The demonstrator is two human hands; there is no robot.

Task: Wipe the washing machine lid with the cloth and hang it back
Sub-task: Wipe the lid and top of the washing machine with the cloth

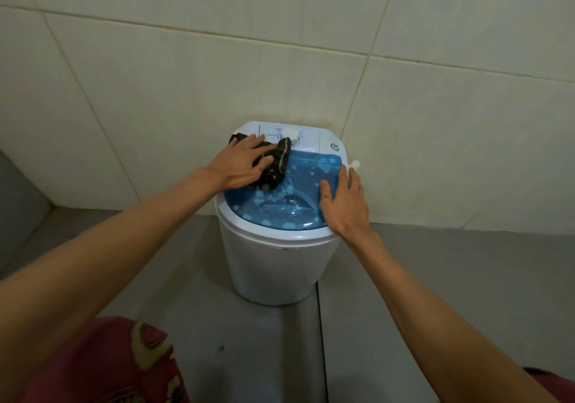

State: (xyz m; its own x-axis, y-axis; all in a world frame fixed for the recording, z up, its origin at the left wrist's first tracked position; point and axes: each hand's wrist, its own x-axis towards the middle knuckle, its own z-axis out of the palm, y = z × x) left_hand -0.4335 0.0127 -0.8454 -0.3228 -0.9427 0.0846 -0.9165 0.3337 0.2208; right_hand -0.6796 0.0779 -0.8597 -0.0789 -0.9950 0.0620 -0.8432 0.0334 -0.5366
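A small white washing machine (273,265) stands on the floor against the tiled wall. Its translucent blue lid (289,203) with pale dots is closed. A dark patterned cloth (278,166) lies bunched on the lid's far left part and reaches onto the white control panel (308,141). My left hand (239,161) presses flat on the cloth with fingers spread. My right hand (345,200) rests flat on the lid's right edge, holding nothing. A white dial (291,133) sits just behind the cloth.
Cream wall tiles (280,60) rise right behind the machine. Grey floor (420,278) surrounds it, with a dark seam running toward me on the right. A small white fitting (355,163) juts out at the machine's right. Red patterned clothing (102,365) shows at bottom left.
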